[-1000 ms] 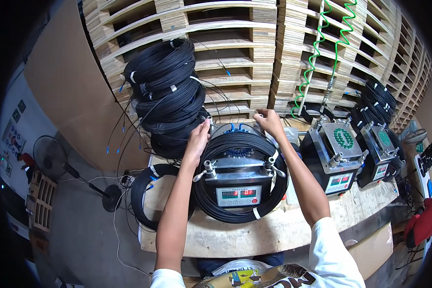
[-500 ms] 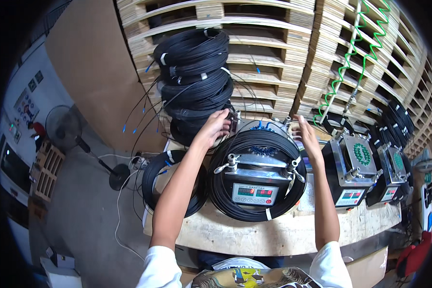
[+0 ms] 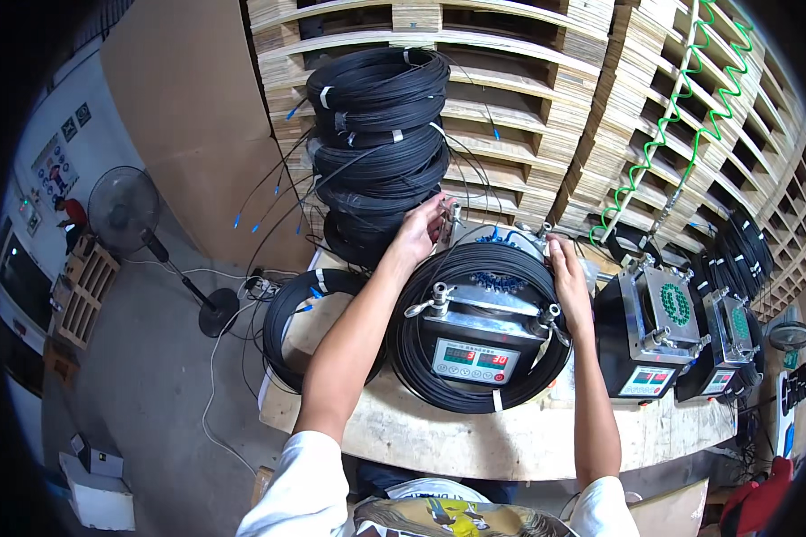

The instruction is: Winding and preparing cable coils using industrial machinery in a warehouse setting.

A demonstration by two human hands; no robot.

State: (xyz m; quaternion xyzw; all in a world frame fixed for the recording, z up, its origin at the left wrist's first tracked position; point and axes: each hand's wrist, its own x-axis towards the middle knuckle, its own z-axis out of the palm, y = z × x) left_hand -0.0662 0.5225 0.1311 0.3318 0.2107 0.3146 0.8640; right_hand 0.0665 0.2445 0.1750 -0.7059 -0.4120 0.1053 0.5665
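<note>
In front of me a black bench machine (image 3: 461, 324) with a lit display panel stands inside a large coil of black cable (image 3: 409, 362). Blue connectors (image 3: 497, 282) sit in a cluster on its top plate, more at its far edge. My left hand (image 3: 421, 234) has its fingers curled at the far left clamp post (image 3: 455, 213), closed on its lever; the fingertips are partly hidden. At the coil's right side, below the far right clamp post (image 3: 546, 231), my right hand (image 3: 568, 276) has its fingers stretched out. Two nearer clamp posts (image 3: 440, 297) stand at the machine's front corners.
A tall stack of black cable coils (image 3: 381, 161) stands behind left, with a single coil (image 3: 282, 331) nearer. Two similar machines (image 3: 658, 313) stand to the right on the plywood bench (image 3: 457, 447). Wooden pallets (image 3: 501, 80) rise behind. A fan (image 3: 124, 210) stands on the left floor.
My left hand has closed in on the far left clamp post. The right hand has come in against the coil's right side. The display's digits have changed and the view has shifted slightly.
</note>
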